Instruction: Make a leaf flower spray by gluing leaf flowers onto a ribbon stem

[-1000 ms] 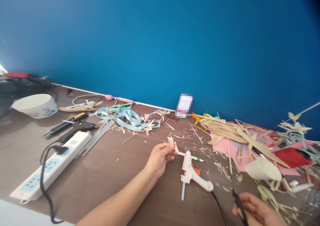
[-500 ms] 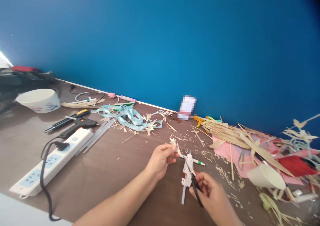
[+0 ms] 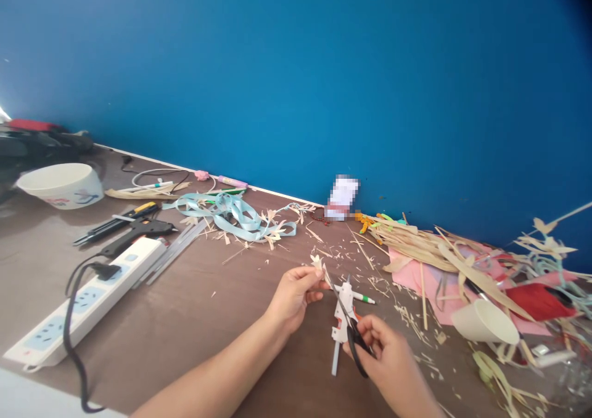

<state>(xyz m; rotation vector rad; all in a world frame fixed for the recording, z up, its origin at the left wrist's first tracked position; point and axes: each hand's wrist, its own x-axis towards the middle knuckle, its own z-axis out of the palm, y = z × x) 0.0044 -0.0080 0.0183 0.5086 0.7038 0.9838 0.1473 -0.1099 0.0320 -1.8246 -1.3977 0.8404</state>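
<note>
Two hands are working with scissors on a small straw piece.
The left hand [image 3: 293, 291] is pinching the straw piece [image 3: 318, 261] in its grip, just up-left of the white glue gun [image 3: 345, 296] lying on the table [image 3: 208, 307]. The right hand [image 3: 386, 359] is grasping the black scissors [image 3: 345, 316] over the glue gun, and the blades are pointing at the straw piece.

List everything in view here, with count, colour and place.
straw piece: 1, pale tan, pinched by left hand
scissors: 1, black, in right hand
white glue gun: 1, white, under scissors
power strip: 1, white, left
black glue gun: 1, black, beside power strip
bowl: 1, white, far left
ribbon: 1 tangle, light blue, back centre
paper cup: 1, white, tipped over, right
straw strips: many, tan, right
left hand: 1, centre
right hand: 1, lower centre
</note>
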